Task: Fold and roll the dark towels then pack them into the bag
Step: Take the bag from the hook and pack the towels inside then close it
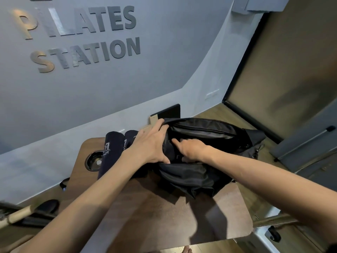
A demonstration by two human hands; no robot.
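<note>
A black bag (pixel 204 129) lies open on the wooden table (pixel 164 216). My left hand (pixel 151 145) grips the left rim of its opening, fingers over the top edge and thumb on the near edge. My right hand (pixel 193 148) reaches into the opening with the index finger stretched toward the left; its other fingers sink into the dark inside, where what they touch is hidden. Two rolled dark towels with pale logos lie just left of the bag, one (pixel 110 154) in full view, the other (pixel 130 137) partly behind my left wrist.
A round cable hole (pixel 94 161) sits in the table left of the towels. A black flat panel (pixel 169 111) leans on the grey wall behind the bag. A wooden bar (pixel 18 214) lies low left; grey equipment with a metal rail (pixel 306 141) stands right.
</note>
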